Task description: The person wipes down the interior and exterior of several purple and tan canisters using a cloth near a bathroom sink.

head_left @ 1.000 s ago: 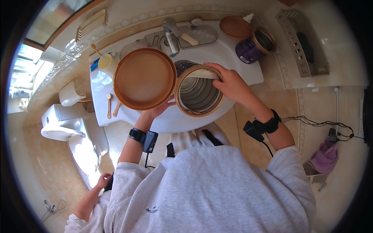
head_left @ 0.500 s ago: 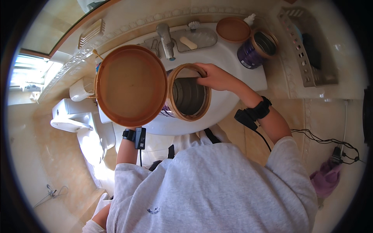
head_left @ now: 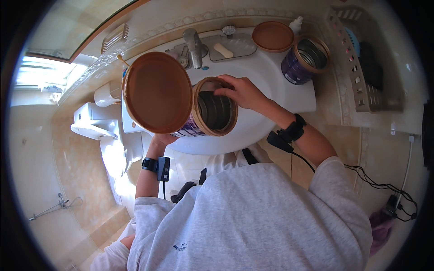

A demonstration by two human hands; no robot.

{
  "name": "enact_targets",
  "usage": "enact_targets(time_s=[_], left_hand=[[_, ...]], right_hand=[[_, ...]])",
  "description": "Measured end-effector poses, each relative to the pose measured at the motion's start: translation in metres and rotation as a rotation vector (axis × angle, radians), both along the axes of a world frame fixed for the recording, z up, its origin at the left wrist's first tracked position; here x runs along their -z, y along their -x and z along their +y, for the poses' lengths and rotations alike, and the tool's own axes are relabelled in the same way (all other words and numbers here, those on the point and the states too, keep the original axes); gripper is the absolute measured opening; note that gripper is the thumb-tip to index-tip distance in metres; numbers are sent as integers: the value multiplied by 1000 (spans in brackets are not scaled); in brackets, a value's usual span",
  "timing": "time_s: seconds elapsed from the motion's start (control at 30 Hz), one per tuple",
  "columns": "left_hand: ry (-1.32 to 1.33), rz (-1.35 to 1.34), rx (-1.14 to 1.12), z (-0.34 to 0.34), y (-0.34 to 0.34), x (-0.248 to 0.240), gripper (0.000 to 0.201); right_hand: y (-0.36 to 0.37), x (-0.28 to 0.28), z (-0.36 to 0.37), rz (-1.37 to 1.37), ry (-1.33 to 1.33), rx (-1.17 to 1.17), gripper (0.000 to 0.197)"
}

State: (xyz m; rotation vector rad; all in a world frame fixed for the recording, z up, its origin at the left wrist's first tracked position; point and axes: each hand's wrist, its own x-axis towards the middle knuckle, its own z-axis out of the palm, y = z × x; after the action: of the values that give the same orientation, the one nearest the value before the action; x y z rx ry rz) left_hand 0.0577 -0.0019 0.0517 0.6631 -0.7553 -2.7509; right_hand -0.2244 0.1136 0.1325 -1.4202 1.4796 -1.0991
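A purple can [head_left: 189, 128] is tilted over the near left part of the washbasin, its mouth facing up and toward me. The inside is ribbed grey metal, and a brown rim [head_left: 233, 118] runs round the opening. To its left stands its round brown lid [head_left: 157, 92], swung open and joined at the rim. My right hand [head_left: 242, 91] grips the far right of the rim, thumb over the opening. From below, my left hand [head_left: 164, 138] supports the can's side; its fingers are hidden behind the can and lid.
The white washbasin [head_left: 266, 67] has a tap [head_left: 193, 49] and a soap tray [head_left: 239, 49] at the back. A second purple can [head_left: 294, 67], open, and a brown lid [head_left: 272, 35] stand back right. A plastic basket [head_left: 361, 97] is far right, a toilet [head_left: 113, 151] left.
The can and lid have tipped slightly, showing more of the can's purple side and of my left hand. My right thumb has shifted over the opening. The whole view has shifted a little.
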Motion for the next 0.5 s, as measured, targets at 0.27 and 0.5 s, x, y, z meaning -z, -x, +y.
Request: enact_targets(time_s=[0.27, 0.5], left_hand=[[256, -239, -182, 3, 0, -54, 63], [990, -598, -194, -13, -2, -101, 78]], right_hand=[[12, 35, -3, -67, -73, 11, 33], [37, 51, 14, -1351, -437, -88, 54]])
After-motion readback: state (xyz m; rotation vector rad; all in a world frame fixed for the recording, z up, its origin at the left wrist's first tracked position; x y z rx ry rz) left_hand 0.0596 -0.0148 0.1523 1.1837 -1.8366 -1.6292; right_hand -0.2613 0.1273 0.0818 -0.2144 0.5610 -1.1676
